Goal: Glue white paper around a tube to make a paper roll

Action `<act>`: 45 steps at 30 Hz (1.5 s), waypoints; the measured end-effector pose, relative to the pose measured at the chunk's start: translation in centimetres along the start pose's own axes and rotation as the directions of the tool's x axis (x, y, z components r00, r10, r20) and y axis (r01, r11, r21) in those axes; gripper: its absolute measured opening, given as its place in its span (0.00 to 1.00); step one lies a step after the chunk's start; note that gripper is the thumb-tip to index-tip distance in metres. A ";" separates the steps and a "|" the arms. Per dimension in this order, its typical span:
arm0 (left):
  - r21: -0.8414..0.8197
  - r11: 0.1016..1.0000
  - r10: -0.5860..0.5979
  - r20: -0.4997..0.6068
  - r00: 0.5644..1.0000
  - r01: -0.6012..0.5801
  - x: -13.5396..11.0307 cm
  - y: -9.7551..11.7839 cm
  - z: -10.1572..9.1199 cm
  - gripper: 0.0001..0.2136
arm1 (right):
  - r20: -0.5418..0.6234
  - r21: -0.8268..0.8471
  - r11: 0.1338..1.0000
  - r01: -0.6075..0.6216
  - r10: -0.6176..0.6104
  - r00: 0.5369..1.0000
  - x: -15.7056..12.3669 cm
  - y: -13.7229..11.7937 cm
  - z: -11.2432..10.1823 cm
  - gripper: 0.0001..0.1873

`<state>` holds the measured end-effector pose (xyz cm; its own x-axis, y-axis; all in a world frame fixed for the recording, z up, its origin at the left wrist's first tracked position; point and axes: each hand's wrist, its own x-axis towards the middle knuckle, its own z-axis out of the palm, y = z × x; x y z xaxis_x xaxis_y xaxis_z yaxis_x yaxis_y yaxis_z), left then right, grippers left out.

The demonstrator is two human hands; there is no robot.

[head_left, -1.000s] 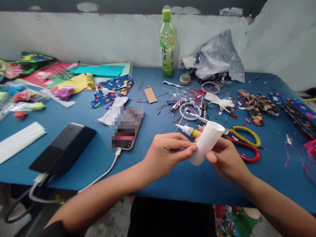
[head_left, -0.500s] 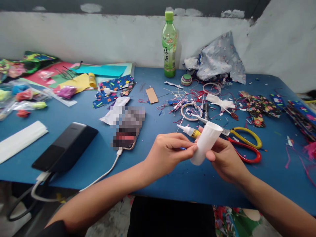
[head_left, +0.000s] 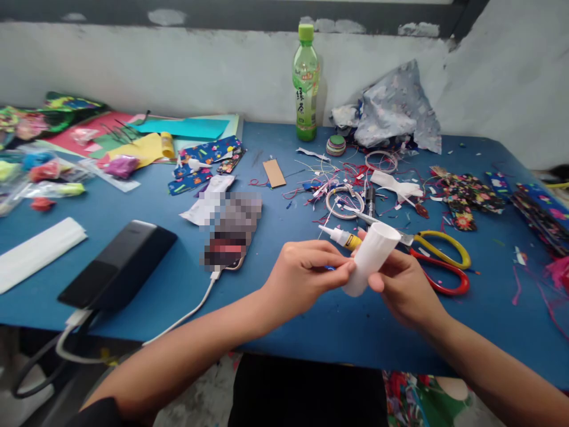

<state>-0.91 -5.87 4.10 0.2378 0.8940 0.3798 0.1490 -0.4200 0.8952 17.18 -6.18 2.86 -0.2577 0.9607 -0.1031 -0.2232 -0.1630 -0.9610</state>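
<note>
A white paper tube (head_left: 372, 261), open at its upper end and tilted to the right, is held between my two hands above the front of the table. My left hand (head_left: 306, 273) pinches its left side with thumb and fingertips. Around its right side curls my right hand (head_left: 406, 284), thumb at the front and the other fingers partly hidden behind it. Just behind the tube lies a small glue bottle (head_left: 341, 236) with a white nozzle and yellow label. Scissors (head_left: 438, 258) with one yellow and one red handle lie beyond my right hand, their blades partly covered by the tube.
On the blue table (head_left: 284, 320), a phone (head_left: 233, 231) and a black power bank (head_left: 118, 264) trail cables on the left. A folded white strip (head_left: 40, 252) lies farther left. Thread scraps and wire rings (head_left: 344, 201) spread behind my hands; a green tea bottle (head_left: 306, 83) stands at the back.
Both hands keep the same hold on the tube, which has barely shifted. The view has tipped very slightly.
</note>
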 end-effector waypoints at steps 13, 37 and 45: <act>-0.096 0.993 -0.068 0.005 0.998 0.068 0.0 0.4 -0.1 0.02 | -0.019 0.087 0.996 -0.036 0.038 0.999 -0.1 -0.6 0.5 0.31; 0.079 0.993 0.091 0.013 0.996 -0.092 -0.1 0.6 -0.4 0.05 | -0.042 -0.036 0.999 0.040 -0.042 0.998 -0.1 0.1 0.1 0.26; 0.328 0.901 0.302 0.000 0.953 -0.285 -0.7 -0.2 0.0 0.03 | -0.072 -0.143 0.982 0.123 -0.134 0.988 -0.3 0.0 0.8 0.15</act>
<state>-1.10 -6.46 3.64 0.2719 0.7256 0.6322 0.3815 -0.6844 0.6214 16.51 -6.61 3.07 -0.1571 0.9876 0.0088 -0.1168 -0.0097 -0.9931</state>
